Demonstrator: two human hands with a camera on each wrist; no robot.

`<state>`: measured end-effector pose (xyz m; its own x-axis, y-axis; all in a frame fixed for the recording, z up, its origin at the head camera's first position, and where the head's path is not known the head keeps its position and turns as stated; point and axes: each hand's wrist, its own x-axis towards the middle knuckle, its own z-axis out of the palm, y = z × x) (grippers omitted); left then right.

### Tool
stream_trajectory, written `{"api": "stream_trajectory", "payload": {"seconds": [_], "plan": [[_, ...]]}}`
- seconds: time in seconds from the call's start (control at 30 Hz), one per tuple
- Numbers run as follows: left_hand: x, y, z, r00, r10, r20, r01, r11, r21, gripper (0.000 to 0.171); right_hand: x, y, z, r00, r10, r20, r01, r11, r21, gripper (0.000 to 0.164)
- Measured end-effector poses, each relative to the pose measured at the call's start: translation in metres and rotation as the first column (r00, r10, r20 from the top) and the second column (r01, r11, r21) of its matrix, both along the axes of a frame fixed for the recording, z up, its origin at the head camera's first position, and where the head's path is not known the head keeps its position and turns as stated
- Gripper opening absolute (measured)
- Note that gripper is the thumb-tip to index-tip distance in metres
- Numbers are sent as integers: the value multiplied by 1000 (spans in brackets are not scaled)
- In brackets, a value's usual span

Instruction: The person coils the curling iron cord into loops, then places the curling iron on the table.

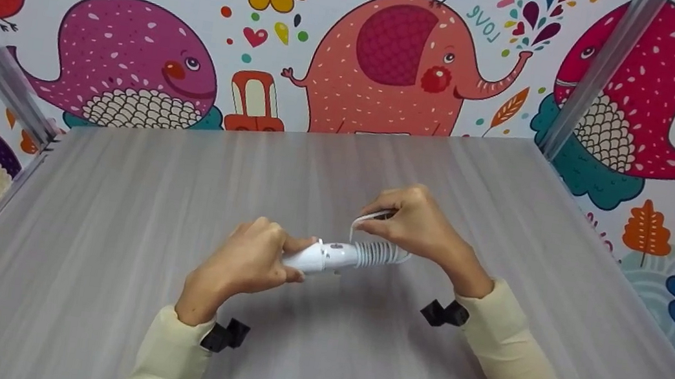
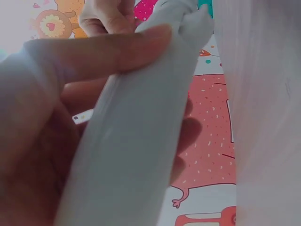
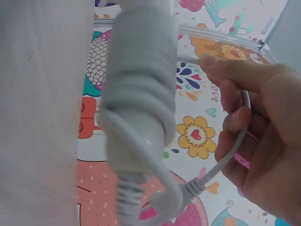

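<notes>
A white wand-shaped hair styling iron [image 1: 339, 253] is held above the table, tilted slightly up to the right. My left hand [image 1: 251, 253] grips its smooth body [image 2: 136, 127], thumb on one side and fingers round the other. Grey-white cord [image 3: 141, 61] is wound in several turns round the handle end. To the right, my right hand [image 1: 418, 223] pinches the cord's free length between thumb and forefinger, and the cord runs on across the curled fingers. Below that hand, a ribbed cord sleeve [image 3: 193, 188] leads to a white piece partly hidden behind the cord.
A grey wood-grain table [image 1: 102, 289] lies under both hands. Behind it stands a wall panel [image 1: 299, 80] with cartoon animals, and metal posts [image 1: 600, 74] rise at the table's far corners. Black mounts [image 1: 445, 313] sit at the sleeve cuffs.
</notes>
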<state>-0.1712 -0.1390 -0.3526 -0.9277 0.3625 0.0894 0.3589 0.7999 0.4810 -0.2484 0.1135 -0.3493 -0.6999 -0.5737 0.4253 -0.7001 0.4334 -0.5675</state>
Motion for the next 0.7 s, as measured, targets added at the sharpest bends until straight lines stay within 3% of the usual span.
{"api": "stream_trajectory", "payload": {"seconds": [0.17,0.4,0.53,0.7], "plan": [[-4,-1,-2,991,131,-33,-131,991,17,53,5,-5,2,998,-37,-53,37,999,-8,15],[-7,0,0,949,313,-46,-310,948,72,55,10,-8,5,979,-56,-194,75,993,90,18],[-9,3,1,930,360,-73,-353,930,99,55,11,-9,5,966,-53,-253,89,987,135,19],[-10,3,-3,908,401,-121,-379,909,172,57,8,-10,2,976,-51,-213,86,984,156,20]]}}
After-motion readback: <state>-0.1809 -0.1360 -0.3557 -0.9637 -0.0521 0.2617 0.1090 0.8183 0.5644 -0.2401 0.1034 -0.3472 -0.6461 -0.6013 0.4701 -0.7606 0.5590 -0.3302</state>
